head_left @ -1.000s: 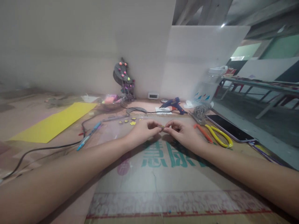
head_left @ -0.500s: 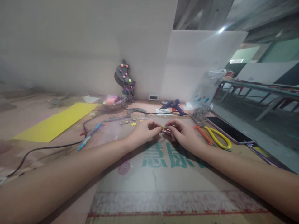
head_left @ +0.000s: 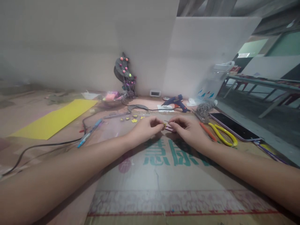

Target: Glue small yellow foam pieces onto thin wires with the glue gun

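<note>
Small yellow piece [head_left: 164, 125] sits at the meeting point of the two hands, just above the printed work surface [head_left: 131, 181]. On my head feed the left hand [head_left: 147, 128] has thumb and forefinger pinched narrow, holding that piece at its edge. The right hand [head_left: 187, 131] comes in from the other side, its thumb and finger drawn close together; I cannot tell what, if anything, lies between those tips. A slim pinkish item [head_left: 169, 128] pokes out beneath them, and I can't make out whether the right hand grips it.

As for progress, I count a few loose yellow pieces [head_left: 134, 120] lying just beyond the left hand, one of them flower-shaped, so I judge some shaping is already done. Whether those are finished, I can't say at this size. The held piece looks partway through to me: both hands are at it and it isn't set down. Near the back, the glue gun [head_left: 174, 100] lies untouched by a white card [head_left: 166, 108], and the yellow sheet [head_left: 53, 118] lies well apart on the left, out of either hand.
</note>
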The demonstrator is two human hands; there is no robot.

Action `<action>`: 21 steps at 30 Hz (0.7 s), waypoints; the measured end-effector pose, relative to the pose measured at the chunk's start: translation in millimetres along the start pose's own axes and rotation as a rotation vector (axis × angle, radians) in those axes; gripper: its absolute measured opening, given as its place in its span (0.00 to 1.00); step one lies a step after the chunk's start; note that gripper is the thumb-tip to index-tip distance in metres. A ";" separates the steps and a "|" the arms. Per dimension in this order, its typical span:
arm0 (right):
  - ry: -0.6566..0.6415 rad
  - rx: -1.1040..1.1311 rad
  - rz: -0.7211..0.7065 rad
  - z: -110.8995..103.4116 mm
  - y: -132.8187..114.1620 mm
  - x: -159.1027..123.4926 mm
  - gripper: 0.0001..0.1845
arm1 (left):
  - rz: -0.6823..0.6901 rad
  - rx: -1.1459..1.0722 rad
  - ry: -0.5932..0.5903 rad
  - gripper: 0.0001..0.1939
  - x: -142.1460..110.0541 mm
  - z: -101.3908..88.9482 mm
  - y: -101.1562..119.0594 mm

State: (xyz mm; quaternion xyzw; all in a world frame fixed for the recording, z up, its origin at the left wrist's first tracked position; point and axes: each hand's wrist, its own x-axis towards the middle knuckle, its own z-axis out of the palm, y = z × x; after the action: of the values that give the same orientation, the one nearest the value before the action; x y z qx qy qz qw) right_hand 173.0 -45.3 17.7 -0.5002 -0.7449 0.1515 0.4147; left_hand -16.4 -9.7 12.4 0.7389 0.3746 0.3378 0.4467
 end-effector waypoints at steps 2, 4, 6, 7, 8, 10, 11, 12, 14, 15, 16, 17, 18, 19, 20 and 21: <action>0.033 -0.034 -0.030 -1.0 -0.2 0.6 0.09 | 0.023 0.030 0.086 0.09 0.9 -2.2 -0.1; 0.024 -0.077 -0.044 -1.9 -0.4 1.5 0.08 | 0.085 0.040 0.230 0.09 0.4 -4.9 1.3; -0.031 -0.138 -0.055 -2.3 0.7 2.2 0.08 | 0.181 0.013 0.339 0.10 -2.6 -5.8 4.8; -0.061 -0.173 -0.064 -2.1 2.1 2.5 0.09 | 0.246 0.003 0.346 0.10 -4.9 -5.1 6.9; -0.089 -0.207 -0.075 -1.7 3.9 2.6 0.09 | 0.297 0.015 0.313 0.09 -7.5 -3.5 8.9; -0.122 -0.250 -0.107 -0.2 8.8 2.4 0.09 | 0.331 0.096 0.181 0.07 -12.2 1.2 11.2; -0.124 -0.256 -0.127 0.7 11.3 2.1 0.09 | 0.326 0.152 0.090 0.06 -13.7 3.6 11.0; -0.121 -0.256 -0.144 1.6 13.5 1.6 0.09 | 0.316 0.202 0.026 0.06 -14.3 5.5 9.9; -0.113 -0.249 -0.159 2.9 16.4 0.8 0.09 | 0.271 0.245 -0.042 0.07 -12.9 7.0 5.9; -0.107 -0.249 -0.157 3.3 17.0 0.4 0.09 | 0.249 0.244 -0.035 0.08 -11.2 6.6 3.5; -0.102 -0.251 -0.151 3.5 17.0 0.2 0.09 | 0.227 0.240 -0.025 0.09 -9.2 5.7 1.3; -0.098 -0.251 -0.145 3.5 16.7 0.0 0.10 | 0.205 0.235 -0.023 0.10 -7.4 4.6 -0.4; -0.094 -0.248 -0.141 3.5 16.1 0.1 0.10 | 0.188 0.229 -0.022 0.10 -5.9 3.7 -1.7; -0.092 -0.242 -0.139 3.4 15.5 0.2 0.10 | 0.175 0.223 -0.028 0.10 -4.9 3.0 -2.3; -0.089 -0.236 -0.139 3.4 15.1 0.5 0.10 | 0.167 0.218 -0.041 0.11 -4.5 2.7 -2.5; -0.086 -0.231 -0.137 3.4 14.7 0.8 0.09 | 0.162 0.213 -0.054 0.11 -4.5 2.8 -2.1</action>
State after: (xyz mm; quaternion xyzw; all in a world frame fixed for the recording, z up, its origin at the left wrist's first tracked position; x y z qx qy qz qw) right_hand 179.3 -37.3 6.5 -0.4856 -0.8069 0.0572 0.3315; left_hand -16.8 -14.0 8.7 0.8188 0.3352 0.3113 0.3468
